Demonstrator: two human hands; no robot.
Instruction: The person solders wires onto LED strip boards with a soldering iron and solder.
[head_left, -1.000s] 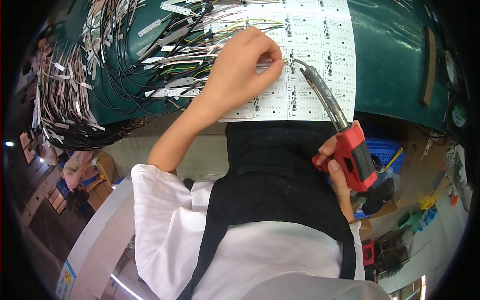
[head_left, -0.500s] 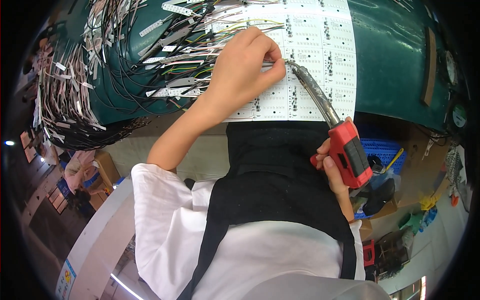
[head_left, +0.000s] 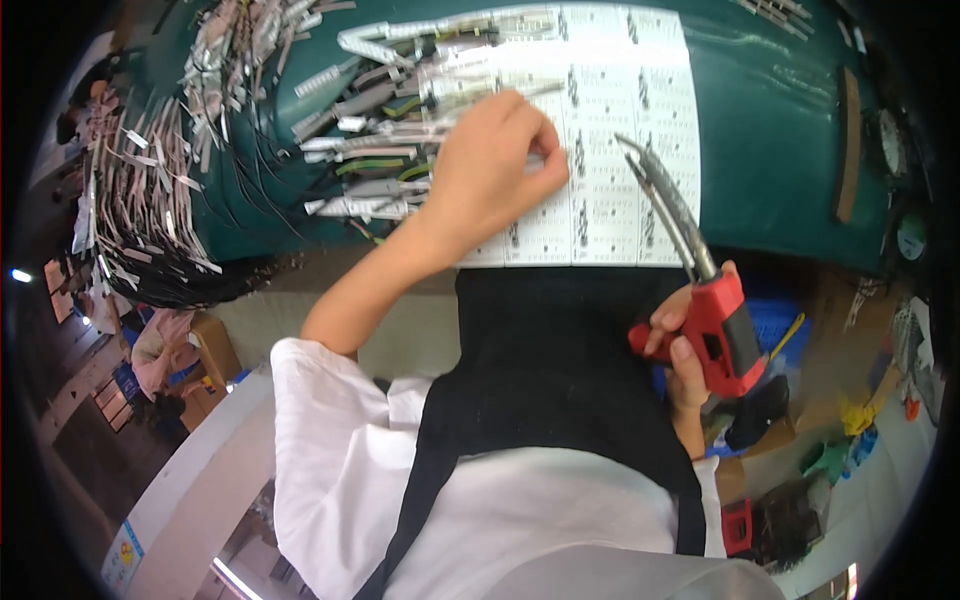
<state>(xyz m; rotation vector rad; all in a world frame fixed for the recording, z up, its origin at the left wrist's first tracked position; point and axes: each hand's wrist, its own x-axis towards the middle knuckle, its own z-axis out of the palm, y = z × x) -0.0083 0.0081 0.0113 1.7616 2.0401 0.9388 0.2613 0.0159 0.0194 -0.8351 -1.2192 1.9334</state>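
Hand-soldering at a green tabletop, viewed from above the worker. Upper centre of the frame: the left hand lies over a white circuit panel, thumb and forefinger drawn together in a pinch; whether a wire end is caught between them cannot be told. Right of centre: the right hand has its fingers wrapped round the red handle of a soldering tool, whose metal tip points over the panel, apart from the left fingertips; whether it touches the surface is unclear. The panel, a grid of repeated units with small dark components, occupies the top centre of the frame. To its left, wire leads and pale strips lie in rows, several leads reaching over the left-hand units. Progress, as judged from this layout: the upper left rows appear supplied with leads, although blur hides which are joined; the right-hand columns show none and may remain to be done. Far left: a thick wire bundle droops over the tabletop's edge. Containers: lower right, a blue crate, partly hidden by the tool, with a yellow strip and a dark object in or beside it; at left, a cardboard box, contents not discernible
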